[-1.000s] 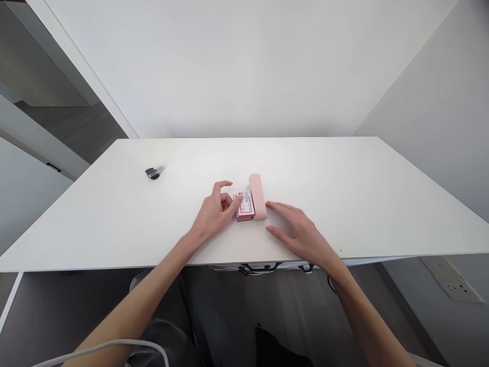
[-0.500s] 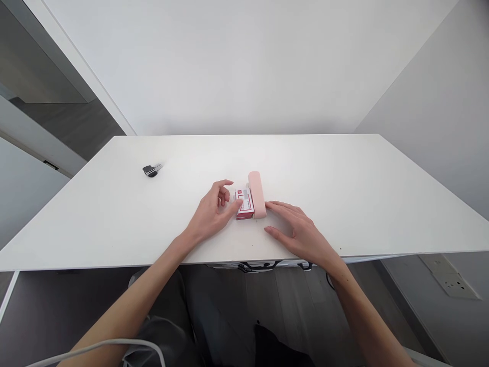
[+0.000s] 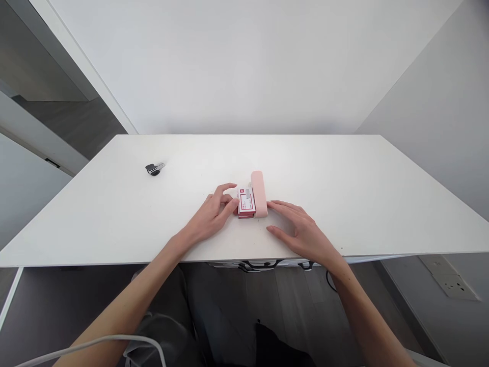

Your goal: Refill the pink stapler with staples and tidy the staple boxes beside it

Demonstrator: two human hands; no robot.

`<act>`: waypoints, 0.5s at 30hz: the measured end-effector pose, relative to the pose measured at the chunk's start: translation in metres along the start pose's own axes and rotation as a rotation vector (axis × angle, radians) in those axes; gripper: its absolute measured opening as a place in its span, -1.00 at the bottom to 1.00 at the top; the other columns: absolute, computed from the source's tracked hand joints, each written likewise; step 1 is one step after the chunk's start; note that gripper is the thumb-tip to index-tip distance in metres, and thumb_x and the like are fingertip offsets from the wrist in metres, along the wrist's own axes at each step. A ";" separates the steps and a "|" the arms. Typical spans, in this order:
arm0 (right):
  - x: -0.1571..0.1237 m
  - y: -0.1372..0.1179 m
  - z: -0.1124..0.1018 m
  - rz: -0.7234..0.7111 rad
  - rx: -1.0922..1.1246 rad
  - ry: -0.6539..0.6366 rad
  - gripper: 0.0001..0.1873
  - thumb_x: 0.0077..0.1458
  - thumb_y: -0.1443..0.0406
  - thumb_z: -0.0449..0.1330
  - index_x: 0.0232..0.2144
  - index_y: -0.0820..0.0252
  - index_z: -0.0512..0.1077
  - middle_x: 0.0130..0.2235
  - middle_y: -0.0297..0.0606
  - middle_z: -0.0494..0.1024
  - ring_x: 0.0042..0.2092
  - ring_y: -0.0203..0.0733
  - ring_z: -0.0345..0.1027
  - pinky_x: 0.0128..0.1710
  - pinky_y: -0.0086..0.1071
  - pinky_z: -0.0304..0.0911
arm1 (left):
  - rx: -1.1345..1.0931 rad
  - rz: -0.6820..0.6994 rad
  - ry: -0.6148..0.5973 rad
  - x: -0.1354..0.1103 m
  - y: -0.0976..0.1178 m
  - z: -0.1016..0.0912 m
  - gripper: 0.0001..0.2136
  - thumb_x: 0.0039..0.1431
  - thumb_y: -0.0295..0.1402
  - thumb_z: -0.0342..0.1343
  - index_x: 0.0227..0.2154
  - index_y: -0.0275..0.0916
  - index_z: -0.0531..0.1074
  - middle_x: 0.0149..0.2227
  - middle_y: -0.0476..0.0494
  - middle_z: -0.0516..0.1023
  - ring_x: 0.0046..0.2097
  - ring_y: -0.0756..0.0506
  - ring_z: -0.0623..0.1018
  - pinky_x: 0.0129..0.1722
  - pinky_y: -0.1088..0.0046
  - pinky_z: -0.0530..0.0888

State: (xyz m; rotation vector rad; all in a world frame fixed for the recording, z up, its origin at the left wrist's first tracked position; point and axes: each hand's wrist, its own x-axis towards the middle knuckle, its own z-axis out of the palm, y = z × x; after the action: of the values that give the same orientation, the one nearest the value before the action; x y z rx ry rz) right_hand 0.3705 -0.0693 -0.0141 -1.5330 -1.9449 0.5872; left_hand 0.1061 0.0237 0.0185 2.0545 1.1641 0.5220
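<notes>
A small red-and-white box [image 3: 247,204] lies on the white table [image 3: 344,183], pressed against the left side of a pink stapler-like object [image 3: 259,193]. My left hand [image 3: 214,214] rests on the table at the box's left edge, fingers curled loosely and fingertips touching the box; it grips nothing. My right hand [image 3: 301,229] lies flat on the table, fingers stretched out, with the fingertips just right of the pink object's near end.
A small black and silver binder clip [image 3: 154,168] sits far left on the table. Walls close in behind and to the right. Cables hang under the near table edge [image 3: 260,265]. A white cable crosses my lap at lower left.
My left hand's fingers have lowered from over the box to its left edge. The right hand has barely moved. The camera shifted slightly.
</notes>
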 end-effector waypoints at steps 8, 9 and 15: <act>0.000 0.001 0.000 -0.005 0.004 0.004 -0.42 0.40 0.02 0.17 0.40 -0.16 0.33 0.40 -0.32 0.43 0.46 0.10 0.20 0.42 0.15 0.22 | -0.106 0.053 -0.023 -0.006 0.001 -0.001 -0.56 0.53 -0.04 -0.17 0.30 -0.14 0.19 -0.23 -0.06 0.69 -0.05 -0.18 0.64 0.13 0.17 0.44; 0.000 0.001 0.000 -0.005 0.006 0.004 -0.42 0.40 0.02 0.18 0.40 -0.17 0.33 0.40 -0.32 0.43 0.46 0.10 0.20 0.42 0.15 0.22 | -0.114 0.060 -0.028 -0.006 0.001 -0.001 -0.57 0.53 -0.05 -0.17 0.30 -0.13 0.20 -0.25 -0.05 0.69 -0.05 -0.18 0.65 0.14 0.16 0.44; 0.000 0.002 0.001 -0.005 0.003 0.000 -0.41 0.39 0.02 0.18 0.40 -0.18 0.32 0.41 -0.32 0.42 0.46 0.11 0.20 0.43 0.15 0.21 | -0.107 0.065 -0.043 -0.008 0.003 -0.002 -0.57 0.52 -0.07 -0.14 0.31 -0.11 0.19 -0.25 -0.05 0.71 -0.05 -0.18 0.65 0.12 0.17 0.45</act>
State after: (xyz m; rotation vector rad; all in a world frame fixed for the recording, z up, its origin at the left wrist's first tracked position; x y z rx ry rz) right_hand 0.3716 -0.0691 -0.0160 -1.5259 -1.9459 0.5876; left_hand 0.1023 0.0164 0.0221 2.0072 1.0260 0.5570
